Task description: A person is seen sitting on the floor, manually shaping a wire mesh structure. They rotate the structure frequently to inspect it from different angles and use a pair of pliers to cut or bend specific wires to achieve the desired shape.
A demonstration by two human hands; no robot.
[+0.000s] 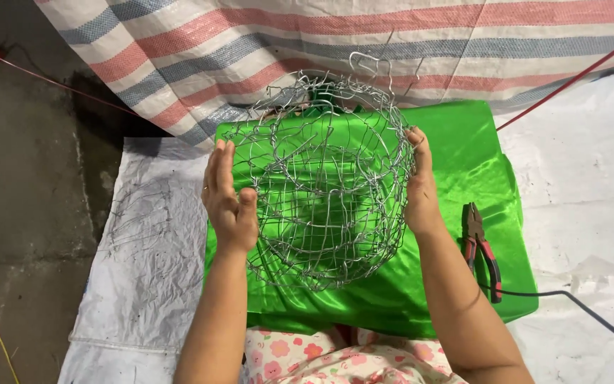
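The round wire-mesh frame is held up over the green satin cloth, with the left hand and right hand pressing flat, open-fingered grips against its sides, apparently shaping it. Further shaping likely calls for even pressure. Red-handled pliers lie beside it.

Grey concrete floor, striped tarp backdrop
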